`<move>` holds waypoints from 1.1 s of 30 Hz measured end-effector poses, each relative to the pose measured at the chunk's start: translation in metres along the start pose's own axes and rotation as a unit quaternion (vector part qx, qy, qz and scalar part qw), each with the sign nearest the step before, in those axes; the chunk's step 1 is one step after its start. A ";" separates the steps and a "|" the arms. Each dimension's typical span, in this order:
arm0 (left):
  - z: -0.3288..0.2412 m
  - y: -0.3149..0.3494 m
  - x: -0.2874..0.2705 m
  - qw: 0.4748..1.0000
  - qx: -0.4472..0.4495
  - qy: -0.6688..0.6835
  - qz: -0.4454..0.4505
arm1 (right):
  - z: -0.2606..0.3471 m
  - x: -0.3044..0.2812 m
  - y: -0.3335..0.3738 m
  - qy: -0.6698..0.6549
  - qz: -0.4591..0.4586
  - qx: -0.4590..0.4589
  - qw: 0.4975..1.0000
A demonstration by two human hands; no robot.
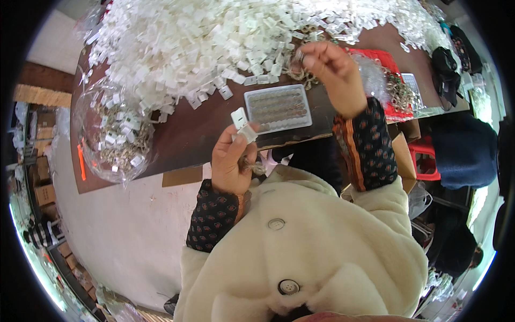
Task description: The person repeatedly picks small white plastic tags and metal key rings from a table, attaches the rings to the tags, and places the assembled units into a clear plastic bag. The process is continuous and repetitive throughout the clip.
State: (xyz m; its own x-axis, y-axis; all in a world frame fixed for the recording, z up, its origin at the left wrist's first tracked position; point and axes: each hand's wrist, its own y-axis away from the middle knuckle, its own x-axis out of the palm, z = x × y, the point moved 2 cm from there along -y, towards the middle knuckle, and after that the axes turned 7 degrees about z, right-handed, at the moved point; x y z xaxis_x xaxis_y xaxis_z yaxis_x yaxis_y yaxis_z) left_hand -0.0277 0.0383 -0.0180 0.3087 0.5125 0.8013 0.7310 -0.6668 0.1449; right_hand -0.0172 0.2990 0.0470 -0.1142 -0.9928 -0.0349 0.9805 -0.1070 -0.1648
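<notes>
My left hand (230,161) is raised near the table's front edge and pinches a small white plastic clip (242,124) between thumb and fingers; a small metal piece shows below its palm. My right hand (332,72) reaches out over the table with fingers closed on a small metal ring (298,56), just above a heap of metal rings (303,75). Between the hands lies a clear plastic tray (279,107) with rows of small wells. A large pile of white plastic clips (204,43) covers the far part of the brown table (182,134).
A clear plastic bag (112,134) with clips and metal parts lies at the table's left end. A red tray (389,80) with more metal rings sits to the right, next to dark bags (445,70). A red stool (426,158) and cardboard boxes stand beside me.
</notes>
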 end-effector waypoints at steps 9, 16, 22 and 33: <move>-0.008 0.006 0.013 0.996 0.066 -0.064 -0.009 | 0.003 0.084 0.035 -0.036 0.096 0.003 0.995; -0.009 0.013 0.013 0.991 0.093 -0.083 -0.040 | -0.011 0.096 0.042 -0.181 0.076 0.078 0.978; -0.006 0.015 0.012 0.991 0.101 -0.089 -0.024 | -0.021 0.102 0.045 -0.285 0.047 0.099 0.952; -0.002 0.017 0.003 0.995 0.046 -0.083 -0.005 | -0.005 0.098 0.046 -0.019 0.003 -0.054 0.998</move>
State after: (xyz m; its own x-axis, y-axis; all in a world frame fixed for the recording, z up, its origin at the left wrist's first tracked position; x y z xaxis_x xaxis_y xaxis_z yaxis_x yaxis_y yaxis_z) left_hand -0.0156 0.0272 -0.0120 0.3922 0.6064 0.6917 0.7849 -0.6127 0.0921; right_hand 0.0163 0.1969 0.0307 -0.0995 -0.9950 0.0009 0.9578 -0.0960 -0.2709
